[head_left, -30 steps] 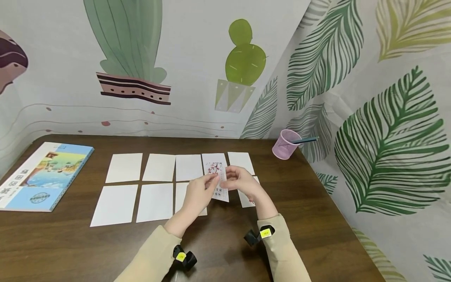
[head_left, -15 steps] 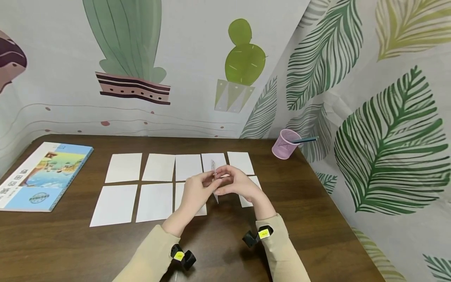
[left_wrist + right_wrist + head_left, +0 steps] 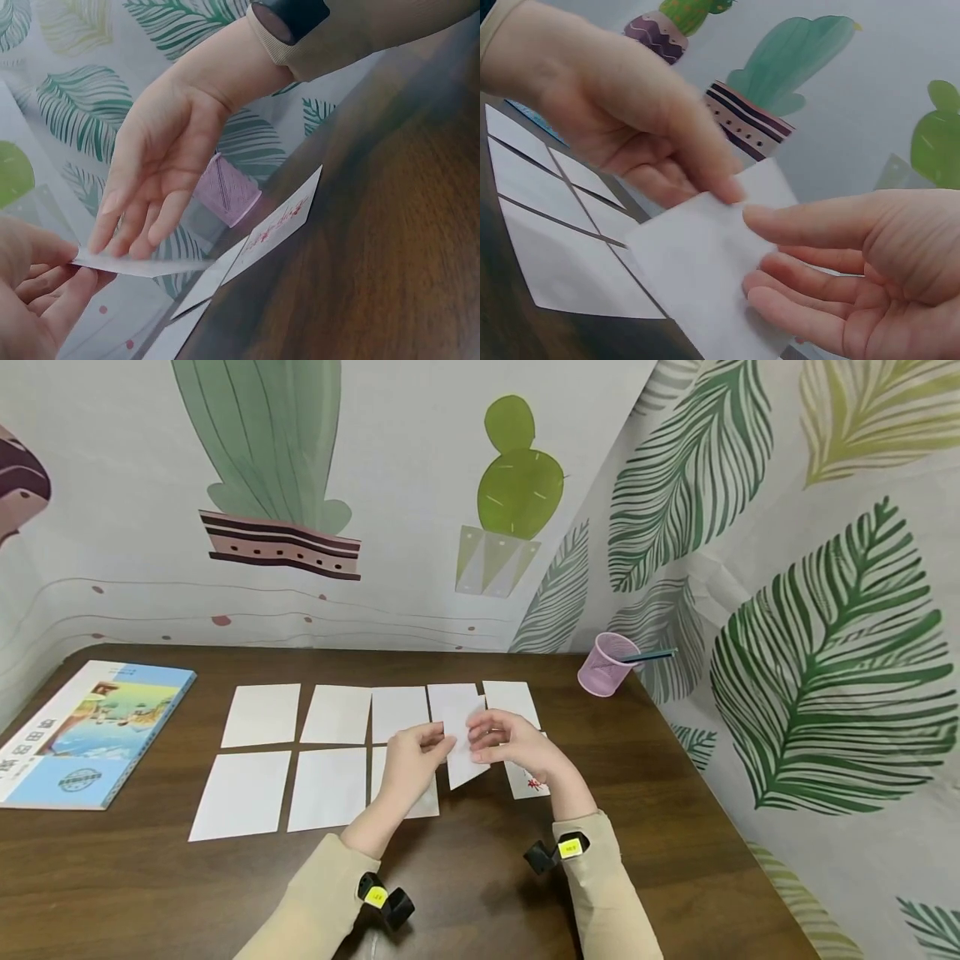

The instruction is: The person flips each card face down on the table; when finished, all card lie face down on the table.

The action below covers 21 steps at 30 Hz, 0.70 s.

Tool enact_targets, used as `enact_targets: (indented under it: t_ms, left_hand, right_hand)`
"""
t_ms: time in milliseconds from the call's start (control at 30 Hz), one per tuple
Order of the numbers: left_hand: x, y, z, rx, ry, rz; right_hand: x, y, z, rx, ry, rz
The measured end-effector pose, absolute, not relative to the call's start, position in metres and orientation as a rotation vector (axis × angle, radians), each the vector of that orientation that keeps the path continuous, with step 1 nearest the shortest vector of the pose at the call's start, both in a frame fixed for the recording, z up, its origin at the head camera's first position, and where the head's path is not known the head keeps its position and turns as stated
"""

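Observation:
My left hand [image 3: 408, 760] pinches the left edge of a small white card [image 3: 461, 764] between thumb and fingers, raised over the card rows. Its blank side faces the head camera. Beside its right edge is my right hand [image 3: 521, 747], fingers loosely bent and spread. In the right wrist view, that hand's thumb and fingertips overlap the held card [image 3: 697, 270] without closing round it. Under the right hand lies a card with a red print [image 3: 528, 783], partly hidden. Other white cards [image 3: 326, 789] lie blank side up in two rows on the dark wooden table [image 3: 465, 877].
A blue and white book [image 3: 97, 735] lies at the table's left. Near the back right corner stands a pink mesh pen cup [image 3: 602, 667] with pencils [image 3: 648, 656] leaning out. A wall with cactus and leaf patterns borders the back and right side.
The held card has turned from its printed plum-blossom face, through edge-on, to its blank side. My left hand has kept its grip; the right hand has drawn slightly away to the right.

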<state>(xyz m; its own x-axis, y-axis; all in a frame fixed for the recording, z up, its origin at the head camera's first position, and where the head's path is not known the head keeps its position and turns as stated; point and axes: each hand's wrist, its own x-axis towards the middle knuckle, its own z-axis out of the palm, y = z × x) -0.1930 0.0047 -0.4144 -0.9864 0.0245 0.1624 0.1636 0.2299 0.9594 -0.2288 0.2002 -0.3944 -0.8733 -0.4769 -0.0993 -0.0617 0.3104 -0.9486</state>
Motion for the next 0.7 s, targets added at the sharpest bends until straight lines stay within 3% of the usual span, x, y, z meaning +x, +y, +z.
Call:
enact_targets:
  t_ms: [300, 700]
  left_hand:
    - [-0.200, 0.002, -0.426, -0.023, -2.440, -2.016]
    - [-0.202, 0.004, -0.445, 0.047, -2.515, -2.134]
  right_hand:
    - [-0.233, 0.221, -0.395, -0.140, 2.404, -1.726]
    - [-0.241, 0.215, -0.418, -0.008, 2.381, -1.578]
